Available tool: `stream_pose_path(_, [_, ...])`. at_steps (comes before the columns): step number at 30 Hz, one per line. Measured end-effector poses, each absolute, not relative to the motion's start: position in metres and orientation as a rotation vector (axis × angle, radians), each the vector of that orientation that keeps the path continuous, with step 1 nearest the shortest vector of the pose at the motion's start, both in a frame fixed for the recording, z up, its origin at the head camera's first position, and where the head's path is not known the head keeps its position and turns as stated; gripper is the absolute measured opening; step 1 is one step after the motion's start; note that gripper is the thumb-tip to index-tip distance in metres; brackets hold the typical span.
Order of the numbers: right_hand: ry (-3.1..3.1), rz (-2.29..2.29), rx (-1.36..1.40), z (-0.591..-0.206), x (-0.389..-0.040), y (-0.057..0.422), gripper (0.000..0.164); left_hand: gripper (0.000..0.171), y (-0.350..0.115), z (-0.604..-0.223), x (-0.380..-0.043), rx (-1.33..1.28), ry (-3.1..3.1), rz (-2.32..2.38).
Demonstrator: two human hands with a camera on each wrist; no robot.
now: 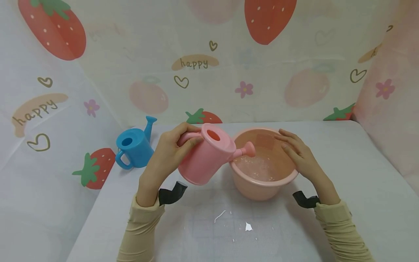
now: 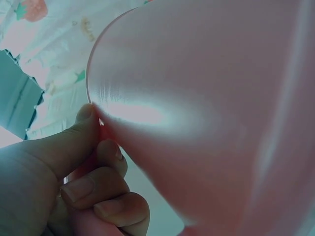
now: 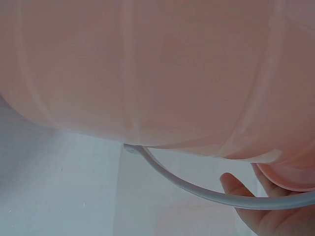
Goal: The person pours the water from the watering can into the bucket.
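My left hand point(image 1: 170, 153) grips the handle of a pink watering can point(image 1: 206, 160), with the thumb on top near its rim. The can is held up and tilted to the right. Its spout point(image 1: 250, 149) reaches over the near-left rim of a light pink basin point(image 1: 262, 180). In the left wrist view the can's body point(image 2: 197, 98) fills most of the picture beside my curled fingers. My right hand point(image 1: 302, 156) rests on the basin's right rim, fingers extended over the opening. Glints of water show on the basin's floor.
A blue watering can point(image 1: 132, 147) stands at the left of the white table point(image 1: 343, 160). Wet patches and droplets point(image 1: 248, 226) lie on the near tabletop. In the right wrist view a grey curved bar point(image 3: 211, 195) passes under the basin's wall. Printed fabric surrounds the table.
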State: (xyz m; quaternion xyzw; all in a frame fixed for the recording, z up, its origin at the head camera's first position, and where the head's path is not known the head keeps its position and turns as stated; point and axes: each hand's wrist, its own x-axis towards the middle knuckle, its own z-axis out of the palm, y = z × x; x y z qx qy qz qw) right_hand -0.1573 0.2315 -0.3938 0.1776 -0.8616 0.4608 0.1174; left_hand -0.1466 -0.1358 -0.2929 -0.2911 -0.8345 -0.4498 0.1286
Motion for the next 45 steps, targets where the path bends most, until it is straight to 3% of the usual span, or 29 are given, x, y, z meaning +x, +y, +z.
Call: stream_pose_path(45, [-2.528,1.335,0.513,-0.3935,-0.1579,0.2322,0.035,0.023,-0.1335,-0.2898,-0.1496,-0.87,-2.445,-1.272])
